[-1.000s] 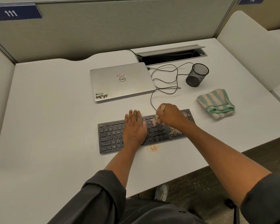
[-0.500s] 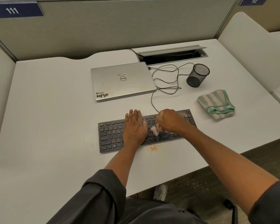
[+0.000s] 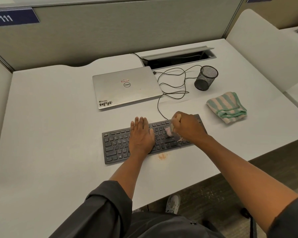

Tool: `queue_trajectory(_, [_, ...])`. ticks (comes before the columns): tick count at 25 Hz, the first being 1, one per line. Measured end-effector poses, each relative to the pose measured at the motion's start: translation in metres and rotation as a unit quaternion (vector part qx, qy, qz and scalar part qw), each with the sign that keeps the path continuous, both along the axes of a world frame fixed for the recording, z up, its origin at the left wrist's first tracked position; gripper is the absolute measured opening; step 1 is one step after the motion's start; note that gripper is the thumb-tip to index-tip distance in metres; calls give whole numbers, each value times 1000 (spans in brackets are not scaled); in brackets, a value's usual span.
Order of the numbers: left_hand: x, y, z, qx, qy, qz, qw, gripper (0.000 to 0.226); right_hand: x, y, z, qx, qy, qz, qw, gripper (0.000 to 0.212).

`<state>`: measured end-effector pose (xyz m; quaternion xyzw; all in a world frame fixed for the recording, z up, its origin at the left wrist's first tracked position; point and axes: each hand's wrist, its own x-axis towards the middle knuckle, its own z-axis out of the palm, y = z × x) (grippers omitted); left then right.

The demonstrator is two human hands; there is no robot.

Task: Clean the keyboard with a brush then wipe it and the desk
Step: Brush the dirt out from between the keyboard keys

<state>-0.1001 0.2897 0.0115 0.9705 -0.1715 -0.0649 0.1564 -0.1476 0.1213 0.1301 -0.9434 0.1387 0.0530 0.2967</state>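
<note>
- Left hand (image 3: 141, 134) lies flat, fingers straight, on the black keyboard (image 3: 117, 146).
- Right hand (image 3: 187, 127) grips a pink-bristled brush (image 3: 169, 131) against the keys.

A dark flat keyboard (image 3: 117, 145) is laid slightly askew on the white desk (image 3: 50, 117), just in front of the closed laptop (image 3: 126, 86). A small brush (image 3: 169, 131) with pinkish bristles is held upon its right-hand keys. A green-and-cream striped cloth (image 3: 227, 107) is left crumpled to the keyboard's right. An orange smear (image 3: 162, 156) is seen at its near edge.

Closed laptop (image 3: 126, 86), mesh cup (image 3: 206, 78)
</note>
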Motion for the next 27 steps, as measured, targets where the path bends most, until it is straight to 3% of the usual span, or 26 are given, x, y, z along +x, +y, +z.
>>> queue_trajectory(2, [-1, 0, 1, -2, -3, 1, 1000, 63, -8, 6, -9, 148, 56, 4, 987, 21])
queue_trajectory(3, [-1, 0, 1, -4, -4, 2, 1000, 63, -14, 6, -13, 174, 77, 7, 982, 20])
queue_trajectory(5, [-2, 0, 2, -1, -4, 2, 1000, 63, -19, -3, -19, 137, 50, -17, 989, 21])
queue_trajectory(8, [-1, -2, 3, 12, 8, 1, 1000, 64, -10, -25, -17, -11, -59, -65, 996, 19])
queue_trajectory(12, [-1, -5, 5, 13, 16, -13, 1000, 62, 12, -38, -13, -22, -105, -59, 993, 13])
queue_trajectory(23, [-11, -28, -3, -19, -16, -46, 999, 61, 18, -43, -18, -25, -119, 154, 981, 8])
queue_trajectory(27, [-12, -29, -3, -23, -13, -46, 999, 62, -15, -55, -41, -89, -134, 105, 981, 8])
